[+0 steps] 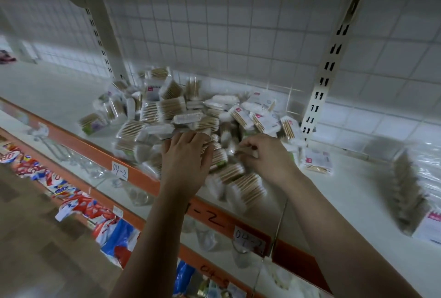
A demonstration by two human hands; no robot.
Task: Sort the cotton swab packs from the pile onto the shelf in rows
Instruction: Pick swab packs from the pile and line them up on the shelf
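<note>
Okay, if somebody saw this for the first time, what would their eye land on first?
Most likely the big jumbled pile of cotton swab packs in the middle of the white shelf, with the left hand and right hand down in its near side. Next, the orange shelf edge along the front with its handwritten 04-2 label, and the row of packs standing at the far right.

The light is dim, cool and flat. The white shelf (47,87) reads grey, shadows are soft, and the picture's corners sink into dark. Nothing is sharp: the pile of cotton swab packs (186,116) is smeared by motion, as is the right hand (265,156), and the row of packs (405,190) at the shelf's right edge streaks worst. The wide lens bows the orange shelf edge (95,152) and the slotted upright (319,87).
</note>
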